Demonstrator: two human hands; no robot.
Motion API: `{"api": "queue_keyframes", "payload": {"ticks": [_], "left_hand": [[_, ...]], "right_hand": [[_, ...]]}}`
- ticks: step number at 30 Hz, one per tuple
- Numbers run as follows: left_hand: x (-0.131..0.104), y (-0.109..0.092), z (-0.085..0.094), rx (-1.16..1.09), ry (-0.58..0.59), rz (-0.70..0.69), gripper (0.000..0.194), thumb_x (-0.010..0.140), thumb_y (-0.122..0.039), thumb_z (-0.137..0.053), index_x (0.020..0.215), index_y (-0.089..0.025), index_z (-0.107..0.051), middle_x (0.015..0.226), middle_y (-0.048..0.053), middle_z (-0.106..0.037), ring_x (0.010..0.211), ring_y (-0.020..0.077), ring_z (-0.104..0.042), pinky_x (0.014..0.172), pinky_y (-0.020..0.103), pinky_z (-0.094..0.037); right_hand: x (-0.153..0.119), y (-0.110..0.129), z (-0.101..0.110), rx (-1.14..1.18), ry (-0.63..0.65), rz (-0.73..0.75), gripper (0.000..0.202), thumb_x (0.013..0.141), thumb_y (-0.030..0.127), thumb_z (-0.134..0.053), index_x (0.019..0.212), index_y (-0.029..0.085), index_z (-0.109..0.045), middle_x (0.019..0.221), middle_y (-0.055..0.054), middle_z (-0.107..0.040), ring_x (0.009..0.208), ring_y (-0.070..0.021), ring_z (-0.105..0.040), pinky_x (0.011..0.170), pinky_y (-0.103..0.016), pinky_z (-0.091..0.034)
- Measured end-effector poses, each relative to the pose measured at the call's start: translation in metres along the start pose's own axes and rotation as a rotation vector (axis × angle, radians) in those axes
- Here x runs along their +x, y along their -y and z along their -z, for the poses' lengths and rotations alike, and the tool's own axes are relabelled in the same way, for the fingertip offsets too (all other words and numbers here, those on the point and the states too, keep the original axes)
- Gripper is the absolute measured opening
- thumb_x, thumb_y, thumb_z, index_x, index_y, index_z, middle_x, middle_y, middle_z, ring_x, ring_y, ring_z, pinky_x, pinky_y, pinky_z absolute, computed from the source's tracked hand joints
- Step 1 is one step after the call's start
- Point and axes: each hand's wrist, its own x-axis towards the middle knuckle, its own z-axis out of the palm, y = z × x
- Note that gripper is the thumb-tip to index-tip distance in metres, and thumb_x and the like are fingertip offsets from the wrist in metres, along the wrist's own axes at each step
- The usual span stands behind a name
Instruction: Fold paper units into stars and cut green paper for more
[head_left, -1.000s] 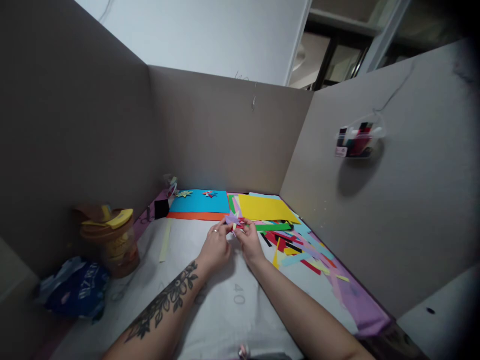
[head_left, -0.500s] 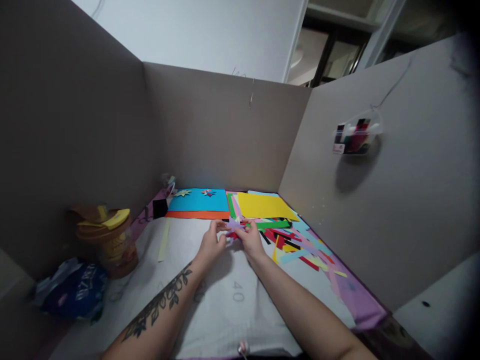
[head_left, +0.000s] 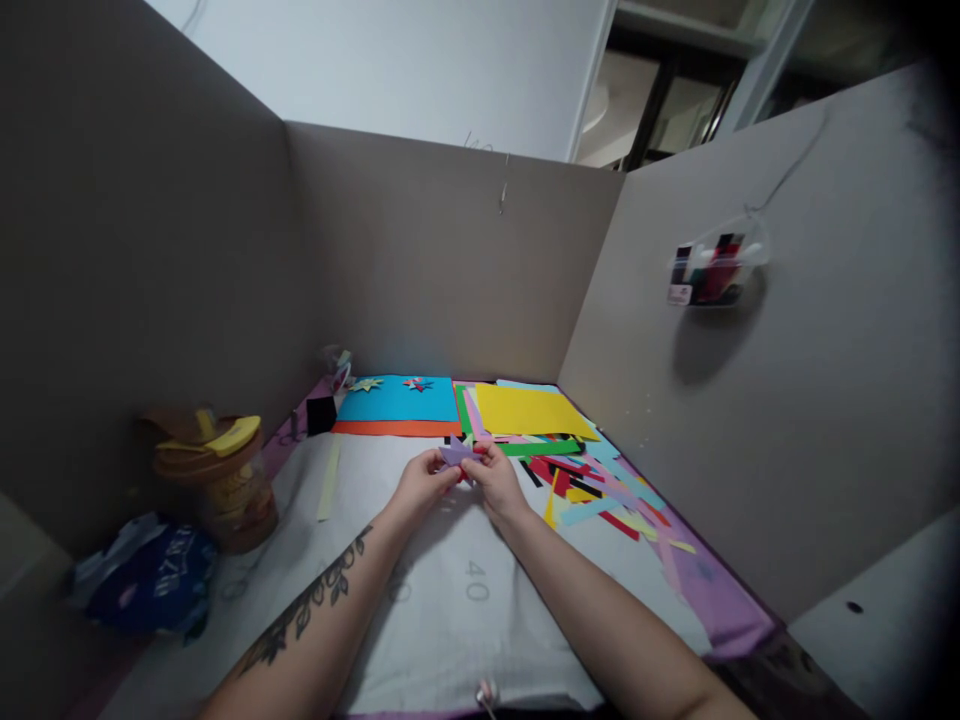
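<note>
Between both my hands is a folded paper star in lilac and red, with pointed tips. My left hand pinches its left side, thumb in front. On the other side my right hand grips it with thumb and fingers. The star is held above the white cloth, and its lower part is partly hidden by my fingers. Two finished-looking paper stars, a pale yellow one and a red, white and blue one, lie on a blue sheet beyond my hands.
A yellow sheet and many loose paper strips spread to the right. One pale strip lies left. A brown-lidded cup and a blue packet stand far left. Grey panels enclose the table; a clear pouch hangs right.
My left hand has closed in on the star, its fingers now pressed to it. The star has turned and tilted slightly to the left between my hands.
</note>
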Motion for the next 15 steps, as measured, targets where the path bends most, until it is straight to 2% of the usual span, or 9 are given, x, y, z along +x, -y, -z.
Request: {"api": "queue_keyframes", "payload": {"ticks": [4, 6, 11, 15], "left_hand": [[0.003, 0.003, 0.001, 0.086, -0.034, -0.082, 0.018, 0.064, -0.027, -0.064, 0.074, -0.012, -0.062, 0.066, 0.002, -0.064, 0.057, 0.0118, -0.055, 0.053, 0.021, -0.039], [0.004, 0.003, 0.003, 0.156, -0.046, -0.116, 0.016, 0.064, -0.026, -0.062, 0.074, -0.013, -0.064, 0.068, 0.003, -0.065, 0.062, 0.0145, -0.058, 0.057, 0.022, -0.042], [0.003, -0.001, 0.010, 0.363, -0.036, -0.220, 0.014, 0.065, -0.023, -0.060, 0.074, -0.015, -0.068, 0.070, 0.003, -0.068, 0.068, 0.0174, -0.060, 0.062, 0.024, -0.044], [0.000, -0.005, 0.011, 0.434, -0.019, -0.293, 0.012, 0.069, -0.021, -0.058, 0.073, -0.017, -0.068, 0.072, 0.002, -0.069, 0.069, 0.0171, -0.061, 0.064, 0.024, -0.044]], "right_hand": [[0.000, 0.002, 0.001, -0.016, 0.050, -0.047, 0.028, 0.055, 0.018, -0.067, 0.076, 0.019, -0.048, 0.062, 0.006, -0.055, 0.053, -0.0107, -0.051, 0.054, -0.022, -0.038], [0.000, 0.003, 0.003, -0.079, 0.085, -0.013, 0.026, 0.056, 0.017, -0.065, 0.077, 0.019, -0.050, 0.065, 0.005, -0.056, 0.058, -0.0121, -0.053, 0.056, -0.023, -0.040], [-0.001, 0.008, 0.006, -0.370, 0.077, 0.214, 0.039, 0.060, 0.015, -0.061, 0.097, 0.022, -0.055, 0.090, 0.001, -0.059, 0.080, -0.0161, -0.055, 0.070, -0.027, -0.045], [-0.002, 0.009, 0.007, -0.495, 0.045, 0.356, 0.030, 0.064, 0.017, -0.058, 0.094, 0.022, -0.056, 0.096, -0.002, -0.058, 0.091, -0.0187, -0.054, 0.078, -0.031, -0.044]]}}
